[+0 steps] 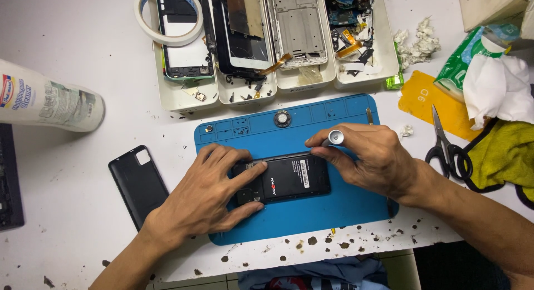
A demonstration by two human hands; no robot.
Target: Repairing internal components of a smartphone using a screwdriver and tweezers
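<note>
So my landmark here is the blue mat (339, 206), sitting on the white table (72, 212). Closest to me on the mat, my left hand (208, 192) is spread flat over the left end of the opened phone (283, 179), fingers splayed and pressing, not wrapped around anything. The phone lies face down in the middle of the mat, back cover off, black battery showing. My right hand (372, 159) is at the phone's right end, fingers closed around a silver-capped screwdriver (335, 137) with its cap poking up; I can't see the tip, my fingers hide it.

Just off the mat's left edge lies the black back cover (136, 184), flat on the table. Off the right edge there's a pair of scissors (445, 148) next to a yellow cloth (503, 154). Beyond the mat's far edge sit white trays (178, 98) packed with phone frames and screens, with a roll of tape (167, 17) on the leftmost one. Far left of the mat, a white bottle (47, 101) lies on its side.
</note>
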